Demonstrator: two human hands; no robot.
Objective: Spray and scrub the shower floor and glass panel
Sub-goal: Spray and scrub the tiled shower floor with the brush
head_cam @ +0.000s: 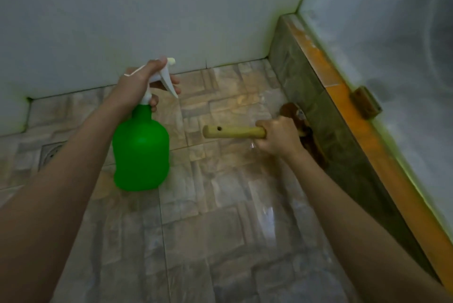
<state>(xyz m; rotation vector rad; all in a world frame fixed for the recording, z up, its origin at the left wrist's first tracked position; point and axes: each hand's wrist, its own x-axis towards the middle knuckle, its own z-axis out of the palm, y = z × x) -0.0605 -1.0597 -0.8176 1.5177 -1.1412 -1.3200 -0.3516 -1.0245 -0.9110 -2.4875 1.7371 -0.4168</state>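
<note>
My left hand [142, 79] grips the white trigger head of a green spray bottle [141, 148], held above the stone-patterned shower floor [220, 216] with its nozzle aimed toward the back wall. My right hand [278, 137] is closed around the wooden handle of a scrub brush [232, 132]. The handle's free end points left. The brown bristle head sits against the base of the low tiled curb at the right. The frosted glass panel [392, 57] rises above that curb.
A square floor drain [50, 151] sits at the left. White tiled wall [147, 8] closes the back. The dark curb [316, 106] with an orange top strip runs diagonally at the right, with a brown hinge bracket [366, 102] on the glass.
</note>
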